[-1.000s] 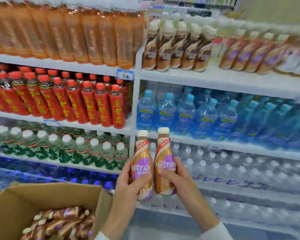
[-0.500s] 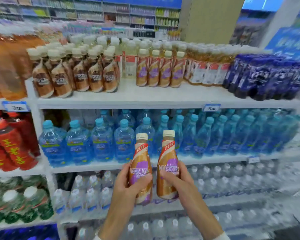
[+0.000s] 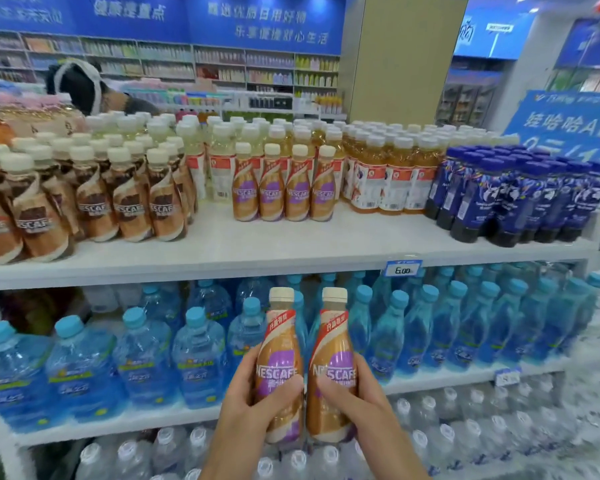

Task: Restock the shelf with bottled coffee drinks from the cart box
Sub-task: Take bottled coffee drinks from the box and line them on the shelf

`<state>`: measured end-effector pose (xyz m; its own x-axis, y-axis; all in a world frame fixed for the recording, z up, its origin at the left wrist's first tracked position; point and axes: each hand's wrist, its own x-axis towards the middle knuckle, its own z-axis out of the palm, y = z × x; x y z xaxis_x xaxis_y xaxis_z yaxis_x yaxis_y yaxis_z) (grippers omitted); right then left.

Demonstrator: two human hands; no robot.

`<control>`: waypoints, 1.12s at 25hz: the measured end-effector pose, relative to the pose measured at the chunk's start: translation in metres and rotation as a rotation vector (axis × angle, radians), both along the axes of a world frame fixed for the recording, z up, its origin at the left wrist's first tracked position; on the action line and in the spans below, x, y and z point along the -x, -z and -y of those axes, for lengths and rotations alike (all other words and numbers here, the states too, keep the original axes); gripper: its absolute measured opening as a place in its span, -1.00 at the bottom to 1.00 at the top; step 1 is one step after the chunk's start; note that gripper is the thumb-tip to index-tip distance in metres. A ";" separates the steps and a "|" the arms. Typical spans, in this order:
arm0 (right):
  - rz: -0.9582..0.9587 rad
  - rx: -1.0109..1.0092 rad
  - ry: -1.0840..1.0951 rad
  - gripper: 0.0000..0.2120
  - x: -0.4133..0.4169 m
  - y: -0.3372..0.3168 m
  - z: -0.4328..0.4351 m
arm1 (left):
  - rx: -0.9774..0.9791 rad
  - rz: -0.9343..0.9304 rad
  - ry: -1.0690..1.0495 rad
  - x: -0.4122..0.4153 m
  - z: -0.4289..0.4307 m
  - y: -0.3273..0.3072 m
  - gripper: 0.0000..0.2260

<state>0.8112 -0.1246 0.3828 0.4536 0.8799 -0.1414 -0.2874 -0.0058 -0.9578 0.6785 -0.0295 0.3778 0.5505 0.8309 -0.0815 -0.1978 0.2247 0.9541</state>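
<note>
I hold two upright bottled coffee drinks side by side, tan with purple labels and cream caps. My left hand (image 3: 253, 403) grips the left bottle (image 3: 279, 344); my right hand (image 3: 357, 407) grips the right bottle (image 3: 333, 344). Both sit in front of the blue water row, below the top shelf (image 3: 291, 247). On that shelf stands a short row of matching purple-label coffee bottles (image 3: 283, 192), with bare white shelf in front of them. The cart box is out of view.
Brown-label coffee bottles (image 3: 94, 202) fill the top shelf's left; yellow tea bottles (image 3: 388, 174) and dark blue bottles (image 3: 520, 199) stand at the right. Blue water bottles (image 3: 136, 362) crowd the shelf below, clear ones (image 3: 430, 427) lower still. A person's head (image 3: 77, 81) shows beyond the shelf.
My view has swung up and to the right, off the cart box and red bottles, onto the top shelf. Both hands keep the two bottles together, raised slightly.
</note>
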 end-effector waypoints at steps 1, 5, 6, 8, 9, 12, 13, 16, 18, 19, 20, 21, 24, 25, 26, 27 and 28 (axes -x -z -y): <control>0.006 -0.004 0.005 -0.45 -0.006 -0.003 -0.008 | -0.002 0.010 0.003 -0.006 -0.008 -0.003 -0.43; 0.057 -0.050 0.021 -0.45 -0.027 -0.020 -0.037 | -0.028 0.016 0.028 -0.029 -0.045 -0.018 -0.34; 0.070 -0.060 0.024 -0.45 -0.032 -0.024 -0.042 | -0.051 0.021 0.042 -0.035 -0.052 -0.025 -0.36; 0.100 -0.077 0.032 -0.44 -0.046 -0.033 -0.052 | -0.096 0.029 0.070 -0.050 -0.065 -0.037 -0.43; 0.117 -0.085 0.035 -0.44 -0.055 -0.038 -0.057 | -0.118 0.032 0.084 -0.060 -0.070 -0.044 -0.45; 0.178 -0.123 0.075 -0.49 -0.085 -0.060 -0.072 | -0.214 0.029 0.121 -0.094 -0.086 -0.067 -0.43; 0.207 -0.137 0.105 -0.52 -0.099 -0.067 -0.079 | -0.257 0.025 0.123 -0.107 -0.094 -0.074 -0.42; 0.307 -0.165 0.169 -0.52 -0.146 -0.085 -0.105 | -0.379 0.011 0.086 -0.158 -0.120 -0.095 -0.46; 0.361 -0.159 0.189 -0.51 -0.180 -0.093 -0.127 | -0.444 -0.008 0.062 -0.194 -0.139 -0.106 -0.43; 0.388 -0.144 0.185 -0.52 -0.197 -0.097 -0.137 | -0.462 -0.024 0.054 -0.212 -0.148 -0.109 -0.42; 0.412 -0.120 0.177 -0.52 -0.213 -0.099 -0.146 | -0.475 -0.043 0.045 -0.228 -0.155 -0.109 -0.40; 0.422 -0.094 0.169 -0.52 -0.227 -0.099 -0.154 | -0.483 -0.067 0.036 -0.242 -0.161 -0.108 -0.38; 0.391 -0.049 0.134 -0.49 -0.258 -0.093 -0.169 | -0.468 -0.137 0.021 -0.273 -0.170 -0.096 -0.37; 0.398 -0.044 0.122 -0.48 -0.263 -0.090 -0.171 | -0.477 -0.148 0.021 -0.278 -0.171 -0.091 -0.38; 0.407 -0.040 0.105 -0.48 -0.268 -0.088 -0.173 | -0.493 -0.155 0.020 -0.282 -0.173 -0.088 -0.38; 0.415 -0.036 0.088 -0.47 -0.273 -0.088 -0.174 | -0.509 -0.162 0.021 -0.285 -0.176 -0.085 -0.38; 0.420 -0.033 0.072 -0.47 -0.276 -0.087 -0.175 | -0.521 -0.175 0.031 -0.284 -0.178 -0.084 -0.39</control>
<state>1.0868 0.0501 0.4703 0.5260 0.8451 0.0957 0.1288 0.0321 -0.9912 0.9626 0.1490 0.4621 0.5903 0.7694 0.2440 -0.0272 -0.2832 0.9587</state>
